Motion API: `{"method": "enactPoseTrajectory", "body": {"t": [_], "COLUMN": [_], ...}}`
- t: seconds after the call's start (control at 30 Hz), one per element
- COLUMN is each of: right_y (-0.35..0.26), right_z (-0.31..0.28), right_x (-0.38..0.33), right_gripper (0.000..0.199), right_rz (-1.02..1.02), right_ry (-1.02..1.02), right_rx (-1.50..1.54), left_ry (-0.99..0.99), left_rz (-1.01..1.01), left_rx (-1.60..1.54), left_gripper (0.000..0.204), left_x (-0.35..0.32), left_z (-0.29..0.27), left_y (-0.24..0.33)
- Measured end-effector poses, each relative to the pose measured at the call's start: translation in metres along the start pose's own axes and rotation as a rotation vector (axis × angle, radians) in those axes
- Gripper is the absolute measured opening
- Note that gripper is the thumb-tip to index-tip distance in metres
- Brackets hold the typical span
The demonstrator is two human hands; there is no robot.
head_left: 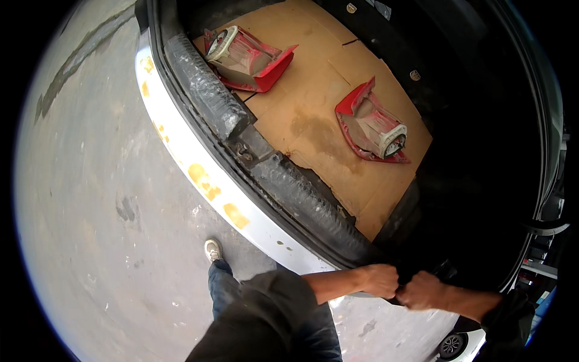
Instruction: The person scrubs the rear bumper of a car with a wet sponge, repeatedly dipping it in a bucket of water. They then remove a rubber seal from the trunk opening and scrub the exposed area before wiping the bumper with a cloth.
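Observation:
At the near right corner of an open car boot, my left hand (381,280) is closed in a fist on the black rubber seal (283,229) along the opening's edge. My right hand (422,291) is closed just beside it, knuckles up, on the same dark edge. The stretch of seal between and under the fingers is mostly hidden. Next to the seal runs the white rear body panel (181,145), marked with yellowish patches. Two dusty red tail lights, one at the far left (247,57) and one at the right (371,123), lie apart inside the boot.
A brown cardboard sheet (313,78) lines the boot floor under the lights. Scuffed black sill trim (301,187) borders it, with a metal latch (243,151) in the middle. Grey concrete (90,211) lies outside, and a car wheel (452,345) shows at lower right.

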State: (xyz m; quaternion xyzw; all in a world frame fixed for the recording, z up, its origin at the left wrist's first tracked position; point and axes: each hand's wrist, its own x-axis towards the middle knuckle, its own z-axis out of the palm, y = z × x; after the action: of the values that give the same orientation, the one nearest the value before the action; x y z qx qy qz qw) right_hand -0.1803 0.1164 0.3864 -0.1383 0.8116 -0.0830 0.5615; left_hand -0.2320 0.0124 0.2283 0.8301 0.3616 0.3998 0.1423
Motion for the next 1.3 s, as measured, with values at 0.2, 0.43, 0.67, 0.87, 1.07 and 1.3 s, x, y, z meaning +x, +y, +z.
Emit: {"method": "enactPoseTrajectory", "body": {"t": [0.2,0.43,0.67,0.87,1.07,1.3], "right_y": [-0.045,-0.08,-0.104,-0.137,-0.213,-0.225], "right_z": [-0.056,-0.052,-0.082,-0.111,-0.099,-0.087], "right_x": [-0.011,-0.061,-0.099,-0.145,-0.075,-0.09], "right_gripper": [0.014,0.018,0.017,0.038,0.038,0.028], "right_rz": [-0.006,-0.037,-0.178,0.289,0.603,0.626], "right_ry": [-0.002,0.143,0.549,0.839,0.925,0.961], "right_rx": [-0.026,0.078,-0.108,-0.318,0.01,0.126], "left_ry": [0.061,0.107,0.05,-0.252,-0.221,-0.22], "left_rz": [-0.262,-0.623,-0.723,-0.839,-0.799,-0.629], "left_rx": [0.12,0.043,0.024,0.025,-0.006,0.051], "left_gripper": [0.013,0.024,0.016,0.033,0.036,0.032], "left_x": [-0.044,-0.098,-0.128,-0.063,-0.08,-0.188], "left_z": [-0.06,-0.026,-0.199,-0.318,-0.303,-0.28], "left_y": [0.047,0.049,0.179,0.206,0.195,0.119]}}
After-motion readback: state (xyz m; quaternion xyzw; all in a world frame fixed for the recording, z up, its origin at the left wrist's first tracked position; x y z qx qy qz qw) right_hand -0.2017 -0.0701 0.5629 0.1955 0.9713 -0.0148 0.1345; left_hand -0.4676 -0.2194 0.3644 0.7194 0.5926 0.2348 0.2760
